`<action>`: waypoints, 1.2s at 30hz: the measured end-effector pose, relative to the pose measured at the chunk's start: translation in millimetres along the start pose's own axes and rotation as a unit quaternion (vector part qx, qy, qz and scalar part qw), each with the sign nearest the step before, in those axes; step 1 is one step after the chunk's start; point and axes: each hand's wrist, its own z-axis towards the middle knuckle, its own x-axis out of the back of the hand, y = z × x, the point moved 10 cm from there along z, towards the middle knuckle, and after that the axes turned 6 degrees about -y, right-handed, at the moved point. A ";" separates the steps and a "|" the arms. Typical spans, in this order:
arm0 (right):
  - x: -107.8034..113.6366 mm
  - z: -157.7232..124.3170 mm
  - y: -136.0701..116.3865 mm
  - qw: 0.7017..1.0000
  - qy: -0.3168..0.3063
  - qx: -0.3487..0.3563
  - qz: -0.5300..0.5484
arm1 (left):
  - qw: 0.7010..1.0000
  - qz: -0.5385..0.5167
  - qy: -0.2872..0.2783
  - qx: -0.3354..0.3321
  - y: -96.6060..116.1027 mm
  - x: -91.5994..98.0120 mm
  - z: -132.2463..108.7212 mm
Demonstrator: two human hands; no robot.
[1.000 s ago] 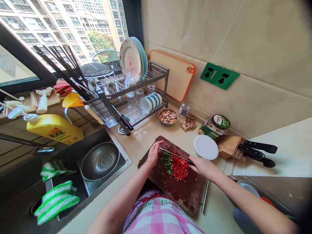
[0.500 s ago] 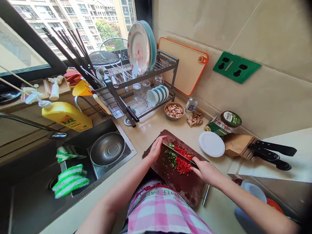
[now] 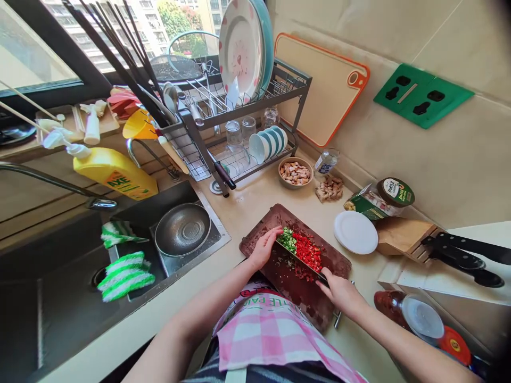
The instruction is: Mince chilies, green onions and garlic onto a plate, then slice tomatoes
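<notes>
A dark brown cutting board [image 3: 303, 298] lies on the counter in front of me. On it sits a heap of chopped red and green peppers [image 3: 302, 247]. My right hand [image 3: 339, 291] is closed on the handle of a knife [image 3: 300, 258], whose blade lies along the near side of the heap. My left hand [image 3: 264, 246] rests on the board at the blade's far tip, its fingers curled against the metal beside the green bits.
A white plate [image 3: 355, 232], a knife block [image 3: 403, 237] and a jar [image 3: 393, 192] stand to the right of the board. Behind are a bowl of nuts [image 3: 295, 173], ginger [image 3: 329, 187] and a dish rack [image 3: 239, 127]. The sink [image 3: 131, 255] with a pan [image 3: 182, 230] is at left.
The knife has shifted from the far side of the pepper heap to its near side. My left hand stays at the blade's tip. My view has dipped and moved closer.
</notes>
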 end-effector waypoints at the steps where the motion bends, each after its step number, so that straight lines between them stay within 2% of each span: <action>1: 9.3 -3.4 -4.6 1.000 0.002 0.009 0.000 | 1.000 -0.005 0.005 0.007 0.5 3.5 -0.2; 4: 36.3 -13.8 -13.3 1.000 0.005 0.012 -0.013 | 0.999 -0.032 0.010 0.009 -1.1 9.9 -4.0; 7: 47.0 -13.8 -7.9 0.999 0.002 -0.001 -0.040 | 0.999 -0.049 0.017 0.002 -10.5 9.0 -9.1; 9: 39.9 -7.1 2.2 0.999 -0.002 -0.006 -0.044 | 0.999 -0.037 0.024 -0.011 -14.9 5.4 -11.5; 13: 8.0 5.7 22.7 1.000 -0.007 -0.015 -0.018 | 0.999 0.027 -0.003 -0.046 -11.6 -12.1 -14.7; 16: 0.8 5.7 22.9 1.000 -0.002 0.000 -0.009 | 0.998 0.038 -0.006 -0.045 -9.0 -15.0 -16.6; 18: 13.5 3.0 14.8 1.000 0.005 0.022 -0.010 | 0.999 0.027 0.005 -0.021 -10.1 -9.4 -14.8; 20: 37.1 1.4 5.9 0.999 0.015 0.037 -0.013 | 1.000 0.018 0.025 -0.001 -8.7 0.2 -9.4; 22: 60.3 3.1 0.4 0.999 0.020 0.035 -0.021 | 0.999 0.009 0.043 0.002 -3.9 9.7 -0.9; 24: 70.5 8.6 -0.6 0.999 0.013 0.026 -0.035 | 0.999 0.006 0.049 0.005 -1.4 14.1 8.3; 26: 64.4 15.5 2.5 0.999 0.006 0.014 -0.042 | 0.999 0.015 0.043 0.008 -2.1 12.3 14.9; 30: 27.0 23.5 16.7 0.999 0.006 -0.029 -0.017 | 0.998 0.048 0.018 -0.028 -1.7 0.0 16.2; 32: 15.9 22.8 18.5 0.999 0.012 -0.038 -0.009 | 0.998 0.051 0.011 -0.036 -2.4 -2.5 13.1; 36: 22.7 5.3 6.4 0.999 0.047 -0.007 0.020 | 0.998 0.063 -0.003 -0.017 -0.1 0.1 8.1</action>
